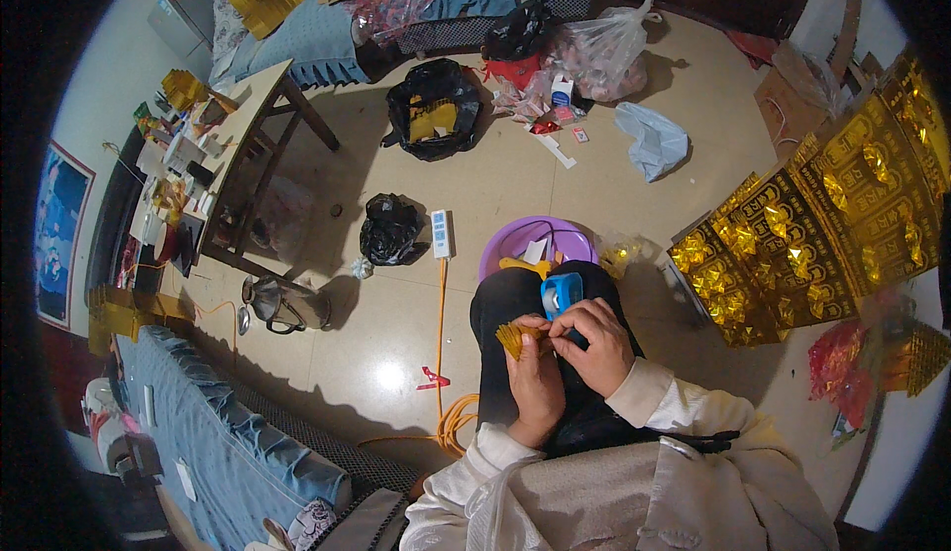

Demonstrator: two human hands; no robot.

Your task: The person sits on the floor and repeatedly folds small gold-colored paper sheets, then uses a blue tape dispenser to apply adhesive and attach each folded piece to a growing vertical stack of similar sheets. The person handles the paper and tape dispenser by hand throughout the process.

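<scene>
My left hand holds a small pleated piece of gold foil paper upright between thumb and fingers, above my lap. Close on its right, my right hand pinches at the edge of the same piece with thumb and forefinger; what lies between those fingertips is too small to tell. A blue tape dispenser rests on my dark trousers, just beyond the right hand's fingers and partly hidden by them. Past my knees stands a purple plastic basin with a yellow-handled thing and white pieces in it.
Large gold foil sheets with folded pieces stand at the right. A power strip with a coiled orange cord lies on the floor, near black plastic bags. A metal kettle stands by the cluttered table. Blue-covered sofa at left.
</scene>
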